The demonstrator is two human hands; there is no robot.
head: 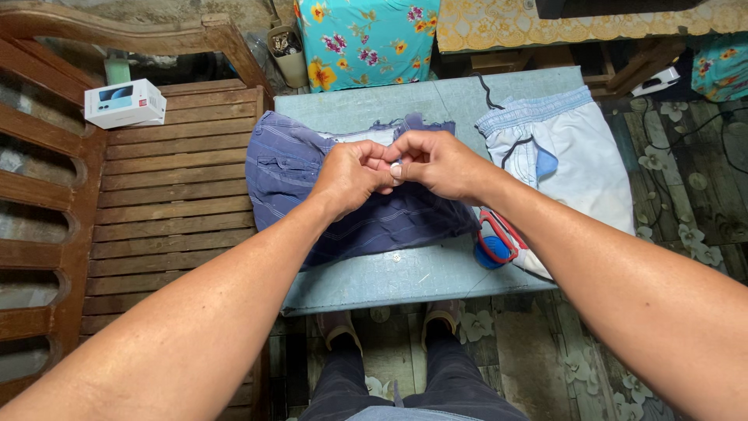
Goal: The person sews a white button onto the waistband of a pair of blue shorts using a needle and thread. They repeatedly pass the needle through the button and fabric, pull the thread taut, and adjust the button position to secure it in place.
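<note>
- Now both hands meet over the blue striped shorts.
- Left hand and right hand: fingers pinched together on something too small to tell.
- Red-handled scissors near the right wrist on the surface, probably for reach.

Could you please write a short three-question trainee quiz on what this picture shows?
1. True or false: the left hand and right hand meet above the dark blue striped garment.
2. Which lies beside the red-handled scissors? A) white box B) pale shorts C) wooden bench
3. Fill in: the white box rests on the wooden ____.

Key:
1. True; the fingertips pinch together over it, though what they pinch is too small to tell.
2. B, the pale shorts.
3. Bench.
</note>
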